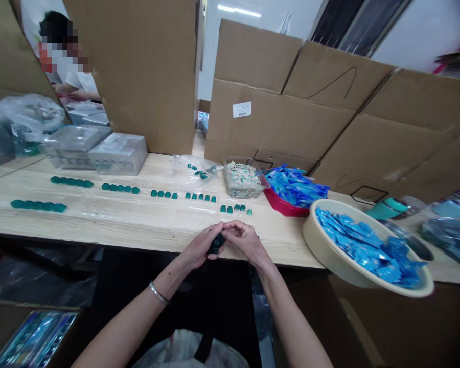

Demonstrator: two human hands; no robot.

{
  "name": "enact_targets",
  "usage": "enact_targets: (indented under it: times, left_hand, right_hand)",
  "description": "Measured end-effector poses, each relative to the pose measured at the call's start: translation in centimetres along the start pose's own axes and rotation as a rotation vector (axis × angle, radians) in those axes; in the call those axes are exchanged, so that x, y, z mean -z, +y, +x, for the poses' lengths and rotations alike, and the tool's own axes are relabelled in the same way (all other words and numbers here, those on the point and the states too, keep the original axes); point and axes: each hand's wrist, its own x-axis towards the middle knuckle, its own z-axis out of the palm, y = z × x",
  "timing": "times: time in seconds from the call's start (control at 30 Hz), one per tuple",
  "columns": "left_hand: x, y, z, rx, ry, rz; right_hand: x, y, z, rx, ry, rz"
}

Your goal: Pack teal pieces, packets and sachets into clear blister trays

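My left hand (pixel 200 247) and my right hand (pixel 244 239) meet at the near edge of the wooden table (pixel 118 220). Both are closed around a small dark teal piece (pixel 216 244) held between the fingers. A metal bangle sits on my left wrist. Just beyond my hands, rows of small teal pieces (pixel 200 197) lie in short groups across the table, reaching to the far left.
A beige bowl (pixel 322 245) of blue packets overhangs the table edge at right. Behind it are a red tray (pixel 281 207) of blue packets and a clear tub (pixel 243 180). Grey plastic trays (pixel 117 153) stand at back left. Cardboard boxes (pixel 329 112) wall the back. Another person sits far left.
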Motion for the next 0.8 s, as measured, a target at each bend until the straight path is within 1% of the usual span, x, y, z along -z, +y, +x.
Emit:
enact_targets:
  times: [0.07, 0.13, 0.2, 0.3, 0.37, 0.47, 0.53, 0.57, 0.67, 0.73, 0.8]
  left_hand:
    - [0.1, 0.0, 0.1, -0.036, 0.057, 0.116]
    - [0.3, -0.2, 0.3, -0.074, 0.144, 0.269]
    - [0.5, -0.5, 0.6, -0.122, 0.221, 0.422]
    - [0.7, -0.9, 0.9, -0.241, 0.266, 0.611]
    - [0.7, -1.1, 1.0, -0.304, 0.273, 0.685]
    - [0.7, -1.0, 1.1, -0.326, 0.256, 0.720]
    - [0.7, -0.9, 1.0, -0.334, 0.252, 0.722]
    - [0.7, -0.8, 1.0, -0.330, 0.250, 0.717]
    - [0.8, -0.3, 0.7, -0.246, 0.217, 0.661]
    - [0.7, -0.1, 0.4, -0.164, 0.167, 0.607]
    - [0.6, 0.2, 0.2, -0.099, 0.109, 0.554]
  right_hand:
    - [0.1, 0.3, 0.0, -0.055, 0.061, 0.148]
    - [0.2, 0.5, -0.1, -0.072, 0.117, 0.201]
    - [0.2, 0.6, -0.2, -0.066, 0.157, 0.172]
    - [0.0, 0.5, -0.4, -0.033, 0.207, 0.047]
    - [-0.4, 0.3, -0.7, 0.063, 0.250, -0.055]
    - [-1.0, -0.1, -1.4, 0.298, 0.292, -0.230]
    - [-1.2, -0.3, -1.8, 0.408, 0.281, -0.333]
    - [-1.1, -0.3, -1.9, 0.430, 0.263, -0.359]
    - [-0.3, -0.4, -2.1, 0.409, 0.168, -0.290]
    - [0.5, -0.5, -2.0, 0.368, 0.054, -0.217]
    - [1.3, -0.6, -1.9, 0.361, -0.030, -0.191]
